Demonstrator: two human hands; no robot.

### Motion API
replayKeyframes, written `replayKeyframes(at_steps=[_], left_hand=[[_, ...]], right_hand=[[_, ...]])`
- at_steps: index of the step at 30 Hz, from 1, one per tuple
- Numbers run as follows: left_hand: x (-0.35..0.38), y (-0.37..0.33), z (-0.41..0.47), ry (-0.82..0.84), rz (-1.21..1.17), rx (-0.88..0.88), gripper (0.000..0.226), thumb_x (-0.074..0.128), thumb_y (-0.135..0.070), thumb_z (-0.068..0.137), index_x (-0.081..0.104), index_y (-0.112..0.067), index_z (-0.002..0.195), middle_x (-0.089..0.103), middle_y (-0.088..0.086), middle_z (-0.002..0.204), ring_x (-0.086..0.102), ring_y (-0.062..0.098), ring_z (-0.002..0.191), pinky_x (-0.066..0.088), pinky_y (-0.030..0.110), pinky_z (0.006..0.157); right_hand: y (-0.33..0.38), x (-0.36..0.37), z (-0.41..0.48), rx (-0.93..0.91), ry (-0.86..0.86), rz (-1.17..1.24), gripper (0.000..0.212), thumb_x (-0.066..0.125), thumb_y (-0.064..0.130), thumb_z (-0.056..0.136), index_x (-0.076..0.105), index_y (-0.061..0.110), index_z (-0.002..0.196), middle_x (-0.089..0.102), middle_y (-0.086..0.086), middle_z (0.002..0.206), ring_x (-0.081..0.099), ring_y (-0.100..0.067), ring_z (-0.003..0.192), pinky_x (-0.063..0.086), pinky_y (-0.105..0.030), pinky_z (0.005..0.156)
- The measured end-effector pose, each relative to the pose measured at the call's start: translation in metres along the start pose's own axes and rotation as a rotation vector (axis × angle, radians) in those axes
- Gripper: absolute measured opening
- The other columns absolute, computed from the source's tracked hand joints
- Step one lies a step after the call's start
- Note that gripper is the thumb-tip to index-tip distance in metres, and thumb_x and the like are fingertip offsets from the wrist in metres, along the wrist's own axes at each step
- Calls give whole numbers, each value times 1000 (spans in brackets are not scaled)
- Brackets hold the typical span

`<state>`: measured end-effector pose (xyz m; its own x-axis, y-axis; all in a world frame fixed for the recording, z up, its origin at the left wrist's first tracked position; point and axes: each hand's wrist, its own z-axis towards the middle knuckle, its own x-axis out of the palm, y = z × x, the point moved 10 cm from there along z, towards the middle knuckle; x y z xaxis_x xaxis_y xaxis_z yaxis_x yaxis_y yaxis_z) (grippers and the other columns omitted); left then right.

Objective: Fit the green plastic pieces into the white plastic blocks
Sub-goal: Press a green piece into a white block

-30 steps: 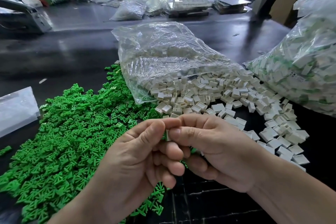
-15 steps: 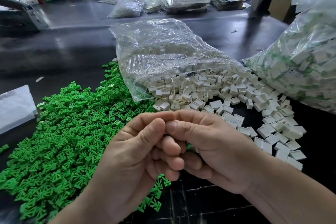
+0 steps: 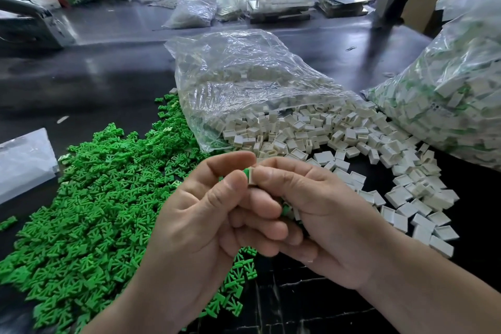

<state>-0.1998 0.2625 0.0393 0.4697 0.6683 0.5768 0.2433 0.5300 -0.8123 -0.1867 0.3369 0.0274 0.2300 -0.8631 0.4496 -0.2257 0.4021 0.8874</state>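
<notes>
Near the worktop's (image 3: pixel 108 76) front edge, our left hand (image 3: pixel 206 225) pinches a small green plastic piece (image 3: pixel 246 172), our right hand (image 3: pixel 325 225) a small white plastic block (image 3: pixel 252 176).

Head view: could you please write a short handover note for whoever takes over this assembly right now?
Left hand pinches a green piece against the white block.
Right hand pinches that white block; more pieces sit in its palm, partly hidden.
Stock: green pile at left, loose white blocks spilling from the clear bag, centre.
Done: big bag at far right holds white blocks showing green.
Left: seat this piece, then both piles.
</notes>
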Motion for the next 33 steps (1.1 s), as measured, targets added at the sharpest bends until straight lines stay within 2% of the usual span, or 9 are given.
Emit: replayKeyframes(at_steps=[3,7,11,21,23,25,27,30,33], left_hand=[[-5,-12,-2,-37,333,91,13,67,-19,85,66,-21,98,69,18,70,69,32,56,54,32,47],[-1,-32,-10,-84,817,282,9,66,-28,89,62,-30,97,72,2,71,68,14,54,53,20,49],[2,-40,-16,-111,943,360,10,64,-35,87,61,-37,97,72,-11,71,67,7,55,54,18,49],[3,-46,-20,-190,1173,413,16,66,-46,84,61,-40,98,70,-13,71,64,12,48,48,27,36],[-6,-60,-20,-266,1343,436,18,61,-54,84,60,-40,97,67,-16,70,64,6,53,46,18,36],[-26,-76,-19,-379,1517,396,21,60,-60,86,61,-41,95,61,-19,66,63,-1,63,42,13,38],[-50,-78,-12,-431,1675,256,26,54,-58,86,64,-36,94,57,-22,77,58,0,66,43,19,50],[-72,-60,-4,-369,1872,12,50,38,-67,81,63,-34,107,53,-17,93,53,4,77,50,32,68],[-67,-48,-2,-309,2011,-3,66,29,-73,81,58,-34,125,53,-13,104,54,7,79,45,28,63]], right_hand=[[-2,-4,1,13,-13,-31,22,61,29,91,61,14,74,53,-9,59,39,-12,39,23,-18,32],[-8,-6,2,61,-40,-65,24,62,29,86,58,16,66,50,-11,67,37,-14,41,23,-18,35],[-10,-5,1,88,-51,-70,23,59,29,84,58,15,66,52,-4,63,38,-12,39,24,-17,36],[-11,-5,1,84,-25,56,20,66,28,92,58,13,82,57,-4,68,41,-7,38,27,-14,30],[-7,-5,3,84,16,174,11,61,19,92,54,12,87,61,-4,72,43,-5,37,29,-15,29],[-2,-9,5,71,21,282,3,58,12,89,56,13,92,64,-6,79,44,-5,38,31,-15,29],[1,-14,5,58,11,352,11,56,8,88,59,12,98,63,-7,80,44,-5,38,33,-16,29],[1,-18,6,63,-3,410,14,54,5,90,56,10,103,61,-9,81,45,-7,40,35,-17,29],[-2,-22,6,81,-43,367,5,55,11,95,50,10,97,60,-6,81,44,-6,41,35,-16,28]])
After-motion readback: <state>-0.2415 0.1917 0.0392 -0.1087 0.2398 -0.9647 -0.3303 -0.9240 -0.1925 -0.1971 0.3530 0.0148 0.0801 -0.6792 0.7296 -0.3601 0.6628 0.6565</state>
